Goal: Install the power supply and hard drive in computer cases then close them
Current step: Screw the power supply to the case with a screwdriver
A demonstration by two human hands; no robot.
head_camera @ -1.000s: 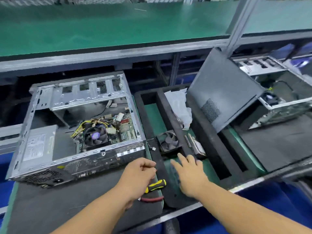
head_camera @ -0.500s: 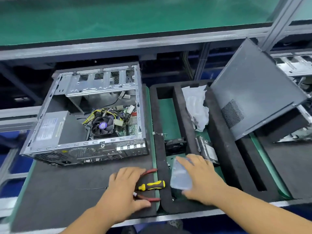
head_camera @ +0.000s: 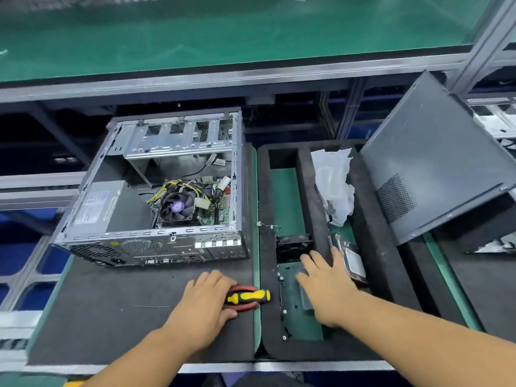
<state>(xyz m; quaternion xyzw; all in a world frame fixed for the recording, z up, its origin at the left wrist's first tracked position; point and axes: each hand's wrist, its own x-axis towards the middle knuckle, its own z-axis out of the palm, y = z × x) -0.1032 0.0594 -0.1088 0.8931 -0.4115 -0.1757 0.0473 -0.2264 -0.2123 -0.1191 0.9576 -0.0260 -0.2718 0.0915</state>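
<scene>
Case (head_camera: 156,196) open; power supply (head_camera: 97,208) seated inside.

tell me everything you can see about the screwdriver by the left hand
The screwdriver shows only its handle: chunky, yellow with black grip sections, plastic or rubber by the look. It lies flat on the dark mat, pointing left to right, its butt end at the mat's right edge, in front of the open computer case. It lies across red-handled pliers. The left hand rests over its left part, hiding the shaft, so I cannot tell if the fingers actually grip it.
</scene>
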